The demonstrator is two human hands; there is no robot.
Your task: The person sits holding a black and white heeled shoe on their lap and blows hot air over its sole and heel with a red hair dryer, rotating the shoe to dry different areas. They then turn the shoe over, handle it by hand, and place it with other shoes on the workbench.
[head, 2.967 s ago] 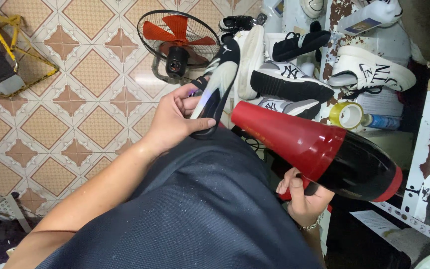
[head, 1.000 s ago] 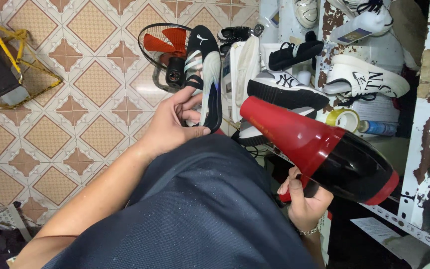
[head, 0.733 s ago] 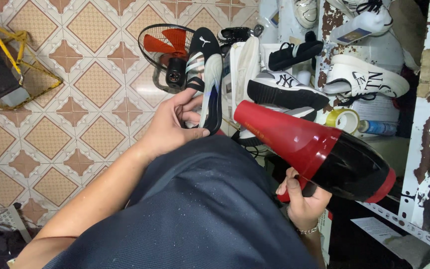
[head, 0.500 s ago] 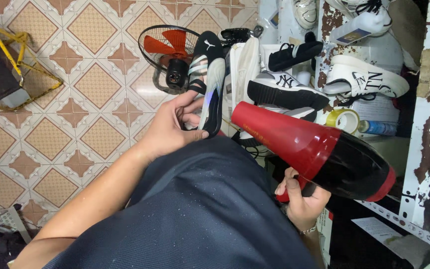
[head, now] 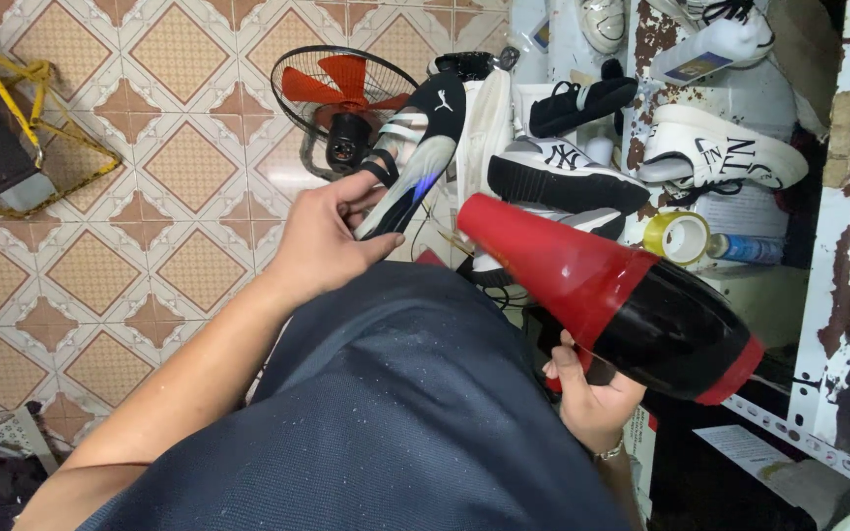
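- Left hand (head: 322, 241): closed around the heel end of a black-and-grey shoe (head: 413, 152), thumb on top, fingers wrapped under. The shoe sits just left of frame centre, toe pointing toward 1 o'clock, above the tiled floor (head: 150, 167).
- Right hand (head: 592, 393): at 5 o'clock, clamped on the handle of a red-and-black hair dryer (head: 607, 290). The red nozzle points toward 10 o'clock and ends just beside the shoe's side, not touching as far as can be told.
- Risk, heat: with the nozzle this near, hot air held on one patch could likely soften glue or warp the shoe's synthetic upper; the left fingers lie close to the airflow too.
- Risk, grip: the shoe is held at one end only; a slack thumb could let it tip and drop to the floor.
- Risk, clutter: a black-and-white sneaker (head: 563, 172) and a roll of tape (head: 676, 236) lie at 2 o'clock, near the dryer's body; a swing of the dryer could knock them.
- Risk, fan: a floor fan with red blades (head: 341, 103) stands at 12 o'clock, just behind the shoe's toe; a push forward could strike its cage.
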